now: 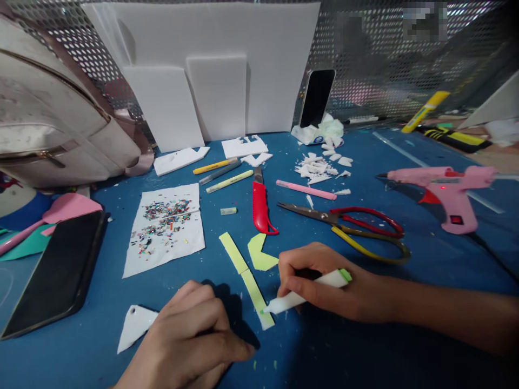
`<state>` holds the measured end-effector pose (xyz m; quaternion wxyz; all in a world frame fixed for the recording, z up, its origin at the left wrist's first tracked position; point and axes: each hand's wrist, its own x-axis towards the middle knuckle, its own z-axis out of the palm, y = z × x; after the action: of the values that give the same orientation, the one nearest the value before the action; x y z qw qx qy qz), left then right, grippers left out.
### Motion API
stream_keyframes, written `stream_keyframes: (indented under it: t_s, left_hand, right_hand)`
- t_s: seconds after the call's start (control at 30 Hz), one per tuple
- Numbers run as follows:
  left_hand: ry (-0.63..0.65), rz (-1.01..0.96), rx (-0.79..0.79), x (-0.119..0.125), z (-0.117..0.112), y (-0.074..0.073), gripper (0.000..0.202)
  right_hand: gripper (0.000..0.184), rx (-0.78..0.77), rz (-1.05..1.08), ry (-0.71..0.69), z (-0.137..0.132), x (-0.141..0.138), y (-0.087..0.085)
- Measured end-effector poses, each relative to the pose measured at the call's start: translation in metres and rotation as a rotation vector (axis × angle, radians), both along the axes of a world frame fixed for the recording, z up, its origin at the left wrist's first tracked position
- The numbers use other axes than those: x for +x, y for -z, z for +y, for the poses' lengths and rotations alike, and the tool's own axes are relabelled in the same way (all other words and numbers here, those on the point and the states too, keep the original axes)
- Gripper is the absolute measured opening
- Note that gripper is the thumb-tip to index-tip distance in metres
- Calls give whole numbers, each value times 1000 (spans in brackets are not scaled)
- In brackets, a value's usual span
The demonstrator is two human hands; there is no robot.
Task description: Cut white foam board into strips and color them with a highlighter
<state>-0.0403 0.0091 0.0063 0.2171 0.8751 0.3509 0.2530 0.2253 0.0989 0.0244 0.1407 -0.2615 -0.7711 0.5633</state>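
My right hand [324, 281] grips a white marker [298, 294] with a green end. Its tip touches the lower end of a narrow light-green strip [254, 294], whose last bit is still white. Another light-green strip [233, 252] lies end to end above it. Beside them is an angular light-green piece [260, 254], close to my right fingers. My left hand [190, 335] rests on the table left of the strip, its fingers curled together, with nothing visible in them. A white foam piece [135, 327] with a hole lies partly behind that hand. The marker's small cap [228, 211] lies farther back.
A red-handled knife [260, 208], scissors [344, 219] and several pens [229, 181] lie ahead. A pink glue gun [444, 189] with a lit light stands right. Left are a paper with small beads [162, 259], a black phone [57, 275] and a backpack [68, 124]. White boards [219, 97] lean behind.
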Motion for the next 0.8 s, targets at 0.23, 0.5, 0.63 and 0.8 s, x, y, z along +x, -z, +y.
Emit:
stream_keyframes:
  t_s: [0.23,0.5,0.63,0.8]
  left_hand:
    - [32,-114,-14,-2,2,2,12]
    - [37,-162,-46,4,2,-4,11]
    - [1,-168,-83,6,1,-9,15]
    - [-10,-100,-127,4,1,-12,17]
  right_hand:
    - [24,21,21,1,0,0,0]
    - [30,39,75,-20,1,0,2]
    - [33,38,102,-27,0,-1,1]
    - [31,40,83,-26,0,0,1]
